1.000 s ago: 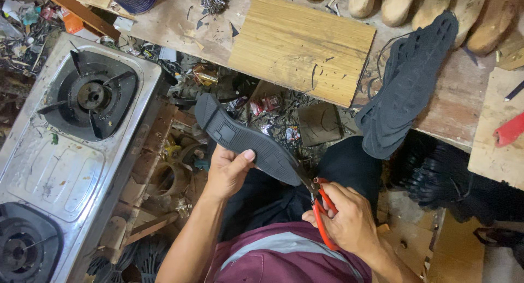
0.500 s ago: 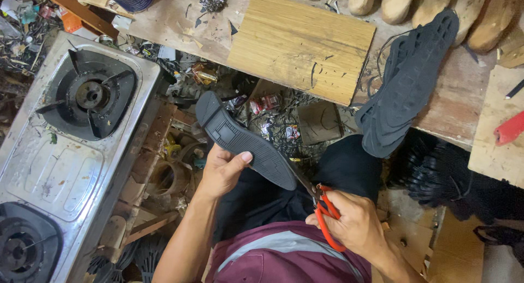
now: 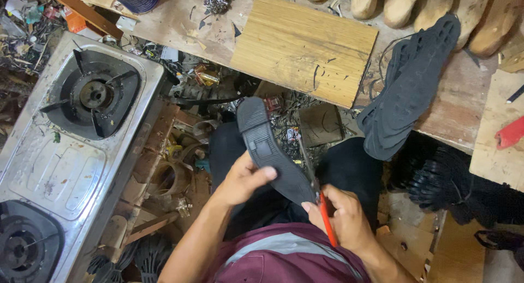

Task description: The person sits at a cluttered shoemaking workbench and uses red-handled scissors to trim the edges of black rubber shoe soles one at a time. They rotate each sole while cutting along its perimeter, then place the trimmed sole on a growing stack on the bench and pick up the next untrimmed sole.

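A cobbler's cluttered workshop: wooden shoe lasts, stacked black soles, a scarred workbench, scrap underfoot.

Tight spot: gas stove walls off 9 o'clock, workbench with its wooden board blocks 12, hanging soles crowd 2. Only the lap's open.

Not much packaging here, honestly. Using the gas stove as the landmark: a small orange packet lies just past its far-left corner among the scraps, and a crumpled white wrapper sits just beyond its far edge. A small shiny gold-and-red wrapper lies right of the stove. No signs or screens.
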